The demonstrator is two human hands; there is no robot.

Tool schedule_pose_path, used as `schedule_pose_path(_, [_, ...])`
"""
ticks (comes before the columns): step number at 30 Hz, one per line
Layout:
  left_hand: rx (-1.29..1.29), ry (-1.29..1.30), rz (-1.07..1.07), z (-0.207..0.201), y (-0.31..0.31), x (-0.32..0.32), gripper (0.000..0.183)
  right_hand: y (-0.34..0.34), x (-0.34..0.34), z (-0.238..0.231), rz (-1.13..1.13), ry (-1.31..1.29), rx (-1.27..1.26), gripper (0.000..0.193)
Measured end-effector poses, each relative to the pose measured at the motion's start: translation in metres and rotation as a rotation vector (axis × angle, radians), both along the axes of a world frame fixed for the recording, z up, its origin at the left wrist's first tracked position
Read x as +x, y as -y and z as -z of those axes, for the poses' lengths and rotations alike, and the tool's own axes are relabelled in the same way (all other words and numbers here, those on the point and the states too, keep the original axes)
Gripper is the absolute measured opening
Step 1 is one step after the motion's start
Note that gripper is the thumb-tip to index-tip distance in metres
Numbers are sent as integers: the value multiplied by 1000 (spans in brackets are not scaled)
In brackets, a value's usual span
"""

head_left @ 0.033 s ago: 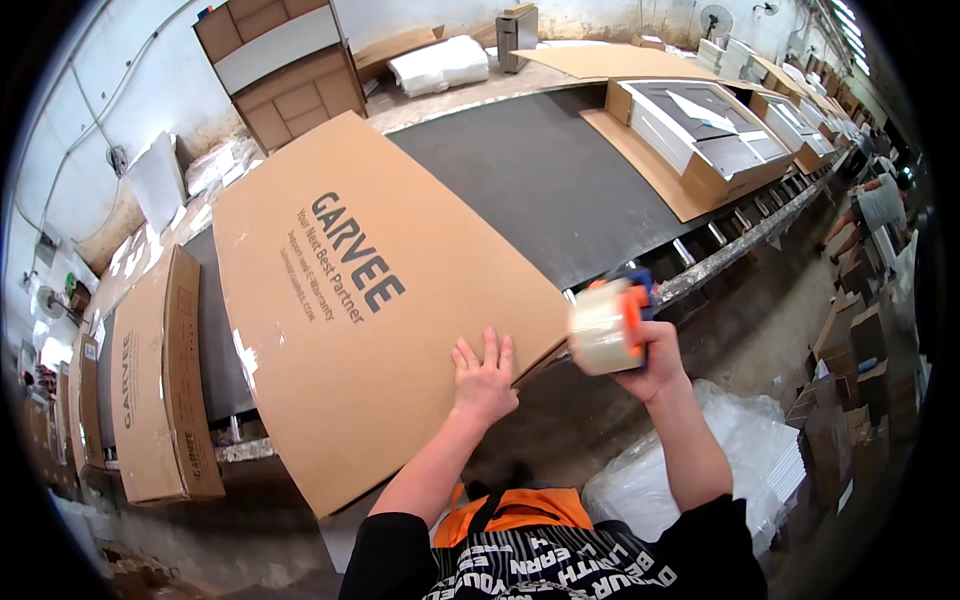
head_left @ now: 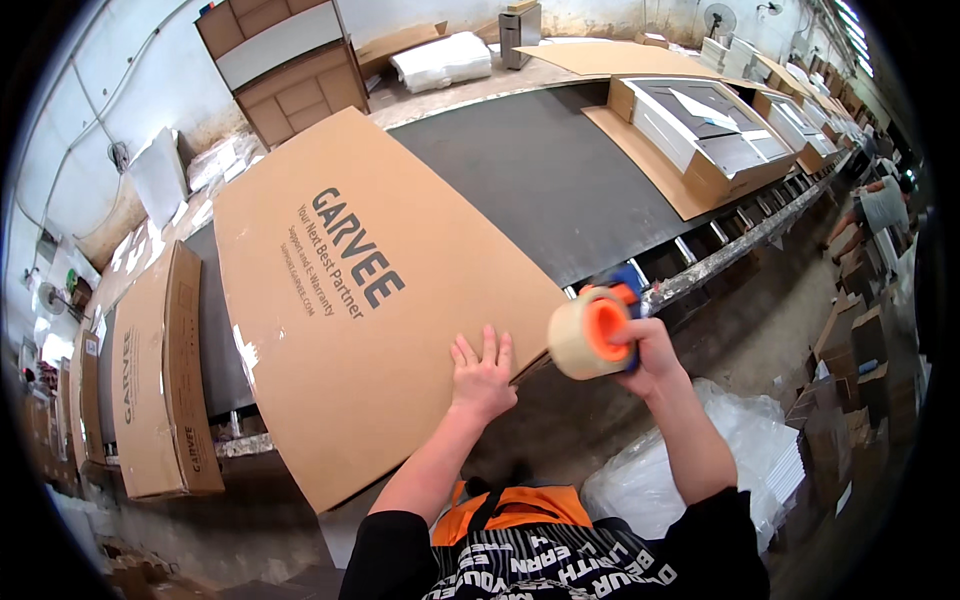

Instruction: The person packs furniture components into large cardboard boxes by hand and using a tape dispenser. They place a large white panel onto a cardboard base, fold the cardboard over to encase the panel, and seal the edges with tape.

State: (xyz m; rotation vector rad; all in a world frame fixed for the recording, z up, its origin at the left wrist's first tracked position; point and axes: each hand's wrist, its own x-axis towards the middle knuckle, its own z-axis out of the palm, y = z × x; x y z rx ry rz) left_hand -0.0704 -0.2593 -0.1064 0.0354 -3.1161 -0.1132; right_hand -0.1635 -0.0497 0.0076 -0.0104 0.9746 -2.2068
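Note:
A large flat brown cardboard box (head_left: 400, 220) with dark print lies slantwise across the conveyor, its near end jutting over the edge. My left hand (head_left: 484, 378) rests on its top by the near right edge, fingers spread. Just off the box's right corner, my right hand (head_left: 650, 358) grips a tape dispenser (head_left: 590, 335) that carries a wide roll of tape on an orange hub, with blue parts behind. The roll is slightly blurred. Whether tape runs from it to the box I cannot tell.
The dark conveyor belt (head_left: 540, 170) runs left to right. Closed boxes (head_left: 150, 380) stand left; an open box with white panels (head_left: 700, 130) sits right. Plastic-wrapped white sheets (head_left: 700, 460) lie below my right arm. A person (head_left: 880, 205) is at far right.
My right hand has turned the tape dispenser, so the orange hub now faces me more, and the roll has shifted slightly left. My left hand and the box have hardly moved.

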Motion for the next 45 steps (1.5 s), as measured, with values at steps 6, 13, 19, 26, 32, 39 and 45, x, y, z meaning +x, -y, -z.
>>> schedule_pose_path(6, [-11, -136, -22, 4, -3, -5, 89, 68, -66, -18, 199, -1273, 1159, 79])
schedule_pose_path(13, [-7, -162, -15, 5, 1, -3, 86, 78, -60, 24, -915, -1267, 1642, 41])
schedule_pose_path(19, [-43, -154, -24, 4, 3, 2, 85, 47, 13, 26, -776, -1330, 1683, 33])
schedule_pose_path(26, [-4, -77, 74, 6, 15, 8, 91, 16, 31, 216, -865, -1396, 1841, 57])
schedule_pose_path(32, [-238, 292, 79, -89, 83, 151, 94, -19, 145, 138, -655, -1084, 1748, 51])
schedule_pose_path(39, [108, -189, 8, 10, 206, 288, 98, 233, 225, -70, -236, -1600, 1311, 40])
schedule_pose_path(45, [275, -323, -21, 14, 208, 288, 104, 274, 231, 25, -876, -1446, 1500, 30])
